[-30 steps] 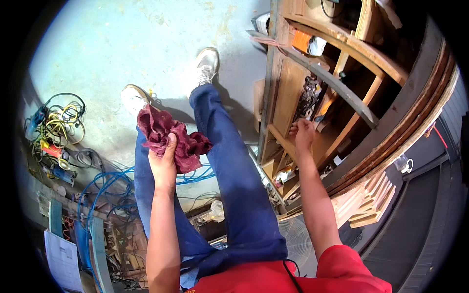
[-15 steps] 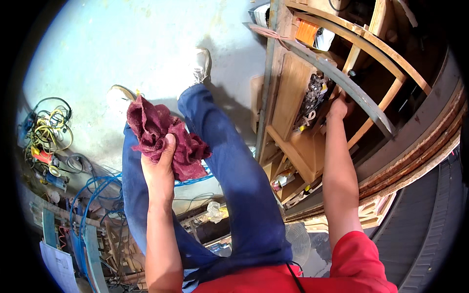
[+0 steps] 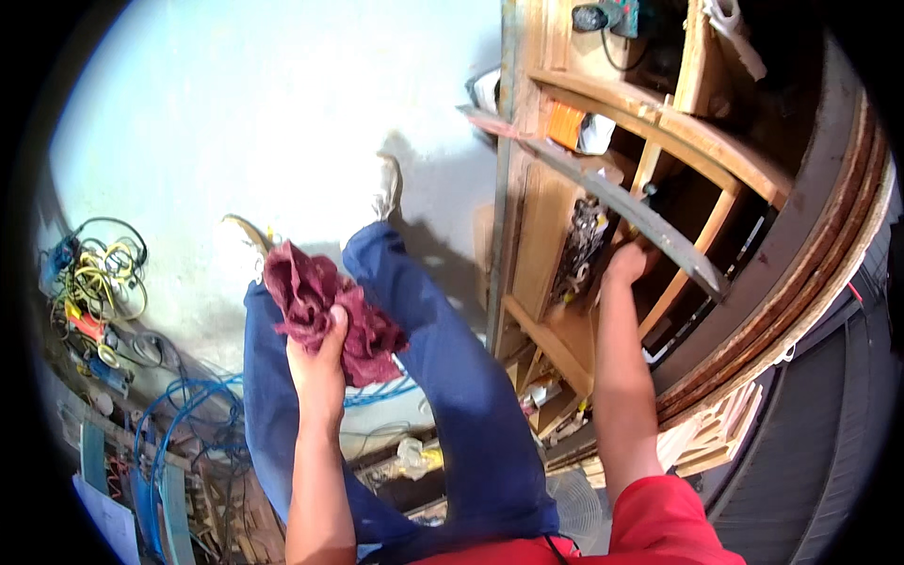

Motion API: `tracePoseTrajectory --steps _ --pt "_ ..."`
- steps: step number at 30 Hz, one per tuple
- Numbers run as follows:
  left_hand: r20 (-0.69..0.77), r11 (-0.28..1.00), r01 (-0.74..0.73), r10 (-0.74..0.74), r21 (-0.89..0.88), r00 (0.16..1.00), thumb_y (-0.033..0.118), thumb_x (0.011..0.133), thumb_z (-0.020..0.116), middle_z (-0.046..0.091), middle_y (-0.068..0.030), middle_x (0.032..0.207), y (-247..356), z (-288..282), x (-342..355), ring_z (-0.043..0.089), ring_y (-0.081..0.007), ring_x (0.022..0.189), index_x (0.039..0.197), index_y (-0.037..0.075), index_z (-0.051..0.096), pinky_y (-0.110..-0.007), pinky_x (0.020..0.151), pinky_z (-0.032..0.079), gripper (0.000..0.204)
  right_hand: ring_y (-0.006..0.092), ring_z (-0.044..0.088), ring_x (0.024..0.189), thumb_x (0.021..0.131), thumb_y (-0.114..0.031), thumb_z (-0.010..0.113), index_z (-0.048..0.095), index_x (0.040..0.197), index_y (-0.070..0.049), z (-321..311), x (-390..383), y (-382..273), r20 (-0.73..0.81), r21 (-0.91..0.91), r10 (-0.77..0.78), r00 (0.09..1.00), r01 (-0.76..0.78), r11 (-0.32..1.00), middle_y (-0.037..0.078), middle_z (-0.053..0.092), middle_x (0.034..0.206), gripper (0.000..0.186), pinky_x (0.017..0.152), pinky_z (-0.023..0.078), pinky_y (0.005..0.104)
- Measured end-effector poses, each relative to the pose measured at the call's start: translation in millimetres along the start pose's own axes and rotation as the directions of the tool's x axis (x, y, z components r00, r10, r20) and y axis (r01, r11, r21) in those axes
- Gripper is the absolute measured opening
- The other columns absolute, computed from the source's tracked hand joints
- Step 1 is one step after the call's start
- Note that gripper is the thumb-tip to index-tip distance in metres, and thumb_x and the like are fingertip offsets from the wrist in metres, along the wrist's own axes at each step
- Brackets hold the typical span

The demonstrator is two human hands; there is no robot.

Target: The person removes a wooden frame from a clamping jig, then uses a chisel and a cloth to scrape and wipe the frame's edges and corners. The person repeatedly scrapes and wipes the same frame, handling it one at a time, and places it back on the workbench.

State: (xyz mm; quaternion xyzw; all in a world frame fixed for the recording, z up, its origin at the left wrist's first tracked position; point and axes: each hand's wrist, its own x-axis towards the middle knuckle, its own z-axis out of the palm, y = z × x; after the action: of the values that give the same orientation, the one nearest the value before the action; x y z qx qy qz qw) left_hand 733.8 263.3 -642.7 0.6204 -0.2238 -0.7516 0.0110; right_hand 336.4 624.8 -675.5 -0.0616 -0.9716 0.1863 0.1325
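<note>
Left hand [image 3: 318, 365] pinches cloth [image 3: 325, 306] under thumb, above legs [image 3: 438, 325]. Right hand [image 3: 625, 264] inside shelf [image 3: 543, 235], looks curled; cannot tell whether gripping anything. Best work slowly, clear of grey bar [image 3: 633, 215], cloth gathered tight.

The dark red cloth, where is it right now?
In the head view, the dark red cloth is left of centre, gripped in the person's left hand, and from above it partly covers the blue trousers.

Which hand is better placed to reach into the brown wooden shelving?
Probably the right hand: it is right at the shelving, while the left hand grips a crumpled maroon cloth.
</note>
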Motion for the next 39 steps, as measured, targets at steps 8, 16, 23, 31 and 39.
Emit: tracePoseTrajectory --steps 8,16,23,31,39 --pt "0.001 0.999 -0.033 0.033 -0.032 0.999 0.018 0.102 0.070 0.069 -0.0058 0.124 3.5 -4.7 -1.5 0.063 -0.0143 0.111 0.134 0.000 0.062 -0.031 0.100 0.048 0.038 0.0254 0.065 0.094 0.101 -0.034 0.068 0.067 0.114 -0.001 -49.9 -52.7 39.3 0.156 -0.420 0.146 0.977 -0.068 0.905 0.013 0.070 0.103 0.036 0.088 0.051 0.0365" --pt "0.055 0.999 -0.021 0.023 -0.033 0.998 0.017 0.101 0.071 0.068 -0.0077 0.129 0.8 -13.9 -2.4 0.063 -0.0167 0.116 0.140 0.001 0.058 -0.033 0.105 0.047 0.044 0.0123 0.055 0.084 0.095 -0.016 0.075 0.064 0.122 0.000 -58.6 -88.9 49.8 0.184 -0.113 0.148 0.972 -0.129 0.985 0.002 0.064 0.099 0.033 0.080 0.048 0.0271" --pt "0.112 0.998 -0.003 -0.004 0.065 0.994 0.016 0.101 0.071 0.067 -0.0077 0.129 -1.8 -23.2 -5.3 0.063 -0.0166 0.116 0.139 0.001 0.059 -0.033 0.105 0.047 0.043 0.0124 0.060 0.085 0.092 -0.004 0.072 0.062 0.125 0.000 -76.4 -90.2 110.7 0.134 -0.028 0.108 0.985 -0.105 0.994 0.004 0.067 0.099 0.035 0.079 0.051 0.0279" --pt "0.002 0.998 0.032 -0.032 0.050 0.999 0.017 0.100 0.072 0.067 -0.0074 0.131 -23.0 -40.0 -12.6 0.063 -0.0170 0.118 0.142 0.002 0.056 -0.033 0.107 0.046 0.048 0.0218 0.063 0.118 0.097 0.000 0.060 0.060 0.131 0.003 -76.2 -79.4 111.5 0.220 0.116 0.001 0.975 -0.028 0.993 0.014 0.066 0.127 0.034 0.103 0.048 0.0346" --pt "-0.034 0.995 -0.046 0.043 -0.085 0.998 0.017 0.101 0.072 0.065 -0.0069 0.135 -48.9 -30.3 -39.4 0.060 -0.0160 0.121 0.143 0.002 0.057 -0.033 0.109 0.043 0.048 0.0214 0.064 0.098 0.099 -0.019 0.061 0.068 0.120 -0.001 -58.8 -41.8 103.0 0.009 0.151 0.487 0.873 -0.483 0.862 0.011 0.070 0.113 0.029 0.090 0.051 0.0352"
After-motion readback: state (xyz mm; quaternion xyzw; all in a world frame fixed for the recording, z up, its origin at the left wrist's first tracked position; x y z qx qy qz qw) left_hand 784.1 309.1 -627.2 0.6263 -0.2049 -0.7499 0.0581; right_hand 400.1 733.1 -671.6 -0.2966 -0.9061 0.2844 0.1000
